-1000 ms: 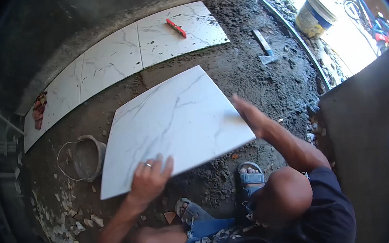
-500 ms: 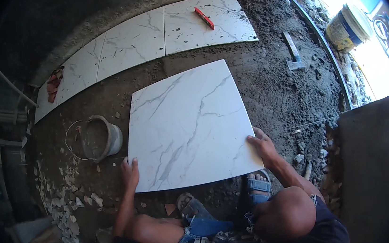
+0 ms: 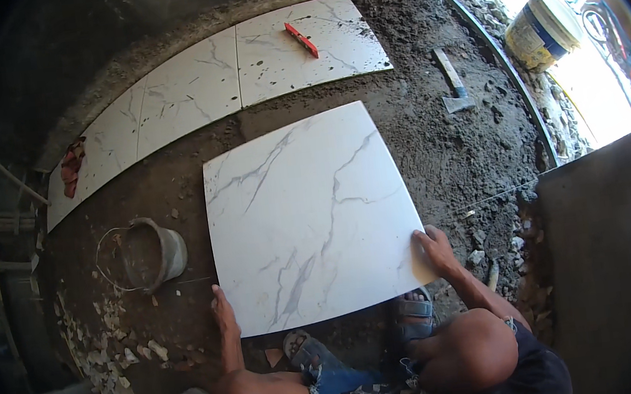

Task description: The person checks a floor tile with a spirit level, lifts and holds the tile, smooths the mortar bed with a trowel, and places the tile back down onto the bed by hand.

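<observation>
A large white floor tile (image 3: 310, 220) with grey marbling is held level in front of my knees, its near edge above my sandalled feet. My left hand (image 3: 225, 314) grips its left edge near the front corner, with most of the fingers hidden. My right hand (image 3: 437, 252) holds the right edge near the front, thumb on top and fingers below. Beyond it, a row of matching laid tiles (image 3: 188, 79) runs along the wall, spotted with mortar. A red spirit level (image 3: 301, 40) lies on the right-hand laid tile.
Wet mortar (image 3: 433, 146) spreads to the right, with a hatchet-like tool (image 3: 453, 81) on it. A mortar bucket (image 3: 167, 252) stands at left. A reddish rag (image 3: 72, 169) lies on the far-left tile. A metal strip (image 3: 501, 62) and a paint bucket (image 3: 543, 31) are at right.
The held tile has turned slightly, its left near corner coming closer to me. Both hands have moved a little nearer with it. The surroundings have shifted left in view.
</observation>
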Tool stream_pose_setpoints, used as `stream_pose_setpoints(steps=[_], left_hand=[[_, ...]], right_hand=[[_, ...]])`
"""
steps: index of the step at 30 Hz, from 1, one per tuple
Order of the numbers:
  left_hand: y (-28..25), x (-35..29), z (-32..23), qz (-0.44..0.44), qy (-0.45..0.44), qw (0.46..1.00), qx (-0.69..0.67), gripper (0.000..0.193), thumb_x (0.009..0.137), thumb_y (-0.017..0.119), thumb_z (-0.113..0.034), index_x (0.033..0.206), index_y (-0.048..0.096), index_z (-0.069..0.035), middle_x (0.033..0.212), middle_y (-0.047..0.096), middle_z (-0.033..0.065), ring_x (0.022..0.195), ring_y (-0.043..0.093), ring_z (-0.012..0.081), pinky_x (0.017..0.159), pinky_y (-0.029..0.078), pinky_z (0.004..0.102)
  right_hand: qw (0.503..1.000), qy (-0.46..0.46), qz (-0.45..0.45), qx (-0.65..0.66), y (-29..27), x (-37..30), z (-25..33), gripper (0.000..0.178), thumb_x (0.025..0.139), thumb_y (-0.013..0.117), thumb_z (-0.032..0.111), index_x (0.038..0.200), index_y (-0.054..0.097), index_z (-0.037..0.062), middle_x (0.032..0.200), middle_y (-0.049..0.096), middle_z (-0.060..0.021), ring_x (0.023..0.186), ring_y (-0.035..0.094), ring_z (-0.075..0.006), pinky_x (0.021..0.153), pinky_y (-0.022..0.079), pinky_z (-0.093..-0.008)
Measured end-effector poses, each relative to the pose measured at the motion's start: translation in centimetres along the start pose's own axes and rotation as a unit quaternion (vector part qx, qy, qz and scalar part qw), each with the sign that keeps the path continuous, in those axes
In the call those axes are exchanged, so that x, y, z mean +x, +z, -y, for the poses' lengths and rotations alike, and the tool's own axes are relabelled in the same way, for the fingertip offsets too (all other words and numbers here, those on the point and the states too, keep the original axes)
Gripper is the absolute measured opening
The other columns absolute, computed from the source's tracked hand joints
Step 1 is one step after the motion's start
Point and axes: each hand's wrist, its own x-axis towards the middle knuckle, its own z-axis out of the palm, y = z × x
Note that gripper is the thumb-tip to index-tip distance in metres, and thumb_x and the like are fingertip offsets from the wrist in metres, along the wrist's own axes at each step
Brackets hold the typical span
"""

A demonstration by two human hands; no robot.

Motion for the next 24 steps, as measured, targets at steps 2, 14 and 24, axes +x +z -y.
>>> stream_pose_setpoints(steps=[2,14,24], left_hand=[[1.7,0.0,-1.4,0.022,0.010,0.999,-0.030,0.071,0.097,0.043,-0.057,0.118,0.058,0.010,0.108,0.063,0.0141,0.097,0.056,0.0217,0.086,0.045,0.0347],[15.3,4.8,-6.7,0.080,0.054,0.995,-0.024,0.067,0.100,0.039,-0.050,0.116,0.056,0.013,0.106,0.063,0.0175,0.096,0.056,0.0248,0.085,0.044,0.0388],[17.9,7.0,-3.2,0.059,0.063,0.996,-0.024,0.059,0.100,0.041,-0.044,0.107,0.061,0.012,0.095,0.065,0.0190,0.088,0.059,0.0254,0.080,0.045,0.0393]], right_hand=[[1.000,-0.003,-0.016,0.005,-2.1,1.5,-1.6,0.033,0.093,0.055,0.028,0.097,0.061,-0.0038,0.085,0.063,-0.0088,0.076,0.057,-0.0155,0.068,0.046,-0.0316],[0.997,-0.026,-0.073,0.030,-8.4,11.1,-1.4,0.037,0.094,0.053,0.032,0.095,0.063,-0.0040,0.080,0.062,-0.0056,0.072,0.055,-0.0133,0.066,0.045,-0.0293],[0.997,-0.039,-0.066,-0.016,-9.2,14.2,-3.1,0.038,0.097,0.051,0.033,0.087,0.062,-0.0016,0.076,0.059,-0.0016,0.072,0.052,-0.0098,0.064,0.042,-0.0271]])
